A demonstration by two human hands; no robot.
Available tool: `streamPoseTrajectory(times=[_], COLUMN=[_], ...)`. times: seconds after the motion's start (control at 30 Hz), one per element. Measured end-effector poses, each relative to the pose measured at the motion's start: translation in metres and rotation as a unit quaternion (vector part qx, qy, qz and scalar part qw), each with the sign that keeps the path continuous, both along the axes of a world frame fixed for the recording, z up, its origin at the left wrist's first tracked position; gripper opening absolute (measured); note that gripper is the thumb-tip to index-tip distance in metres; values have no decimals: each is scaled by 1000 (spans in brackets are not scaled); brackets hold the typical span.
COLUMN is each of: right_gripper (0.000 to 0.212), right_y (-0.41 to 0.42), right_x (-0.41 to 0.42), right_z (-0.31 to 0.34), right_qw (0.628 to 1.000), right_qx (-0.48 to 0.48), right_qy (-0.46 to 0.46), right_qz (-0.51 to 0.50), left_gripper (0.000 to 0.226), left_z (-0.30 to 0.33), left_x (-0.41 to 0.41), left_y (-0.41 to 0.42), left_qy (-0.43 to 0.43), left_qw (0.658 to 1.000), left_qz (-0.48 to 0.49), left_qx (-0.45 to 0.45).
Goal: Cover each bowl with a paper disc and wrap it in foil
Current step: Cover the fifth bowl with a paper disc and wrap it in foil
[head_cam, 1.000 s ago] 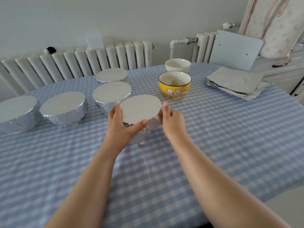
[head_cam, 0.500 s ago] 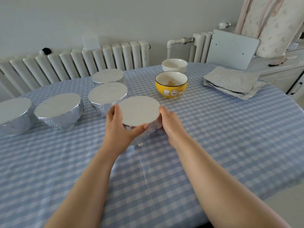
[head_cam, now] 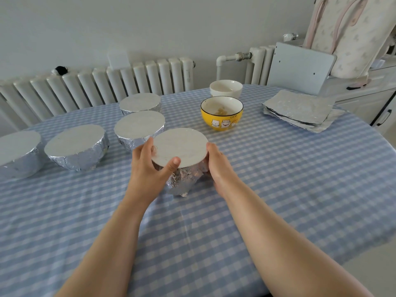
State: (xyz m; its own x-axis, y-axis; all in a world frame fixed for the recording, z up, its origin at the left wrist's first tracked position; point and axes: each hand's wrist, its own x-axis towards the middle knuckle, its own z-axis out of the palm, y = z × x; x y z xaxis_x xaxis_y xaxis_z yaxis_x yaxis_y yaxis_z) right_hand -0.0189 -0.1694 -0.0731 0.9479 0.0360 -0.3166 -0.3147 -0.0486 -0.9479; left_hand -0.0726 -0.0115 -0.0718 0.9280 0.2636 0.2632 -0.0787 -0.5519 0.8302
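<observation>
Both hands clasp the foil-wrapped bowl (head_cam: pixel 182 166) standing on the table (head_cam: pixel 278 179), just in front of the yellow bowl (head_cam: pixel 221 113). The left hand (head_cam: pixel 147 168) curls round its left side, thumb hooked over the near edge of the paper disc (head_cam: pixel 180 146) on top. The right hand (head_cam: pixel 216 161) presses against the right side, fingers wrapped behind the crumpled foil. Left of the yellow bowl sit four finished wrapped bowls (head_cam: pixel 139 129). Behind it stands a white bowl (head_cam: pixel 226 88); to its right lies a stack of foil sheets (head_cam: pixel 300 110).
</observation>
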Motion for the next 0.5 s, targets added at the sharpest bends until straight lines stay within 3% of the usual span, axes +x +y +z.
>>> streamPoseTrajectory(times=[0.2,0.33,0.5], right_gripper=[36,28,35], right_y=[-2,-3,-7], right_x=[5,8,9], right_z=[7,10,8], right_qw=[999,996,994], right_qx=[-6,-39,-65], right_qy=[-30,-66,-72], right_qz=[27,50,59], left_gripper=[91,86,106], left_z=[8,5,3], left_x=[-6,-6,-2], left_y=[0,2,9], left_qy=[-9,3,5], left_qw=[999,993,972], left_qz=[45,68,34], left_qx=[21,98,233])
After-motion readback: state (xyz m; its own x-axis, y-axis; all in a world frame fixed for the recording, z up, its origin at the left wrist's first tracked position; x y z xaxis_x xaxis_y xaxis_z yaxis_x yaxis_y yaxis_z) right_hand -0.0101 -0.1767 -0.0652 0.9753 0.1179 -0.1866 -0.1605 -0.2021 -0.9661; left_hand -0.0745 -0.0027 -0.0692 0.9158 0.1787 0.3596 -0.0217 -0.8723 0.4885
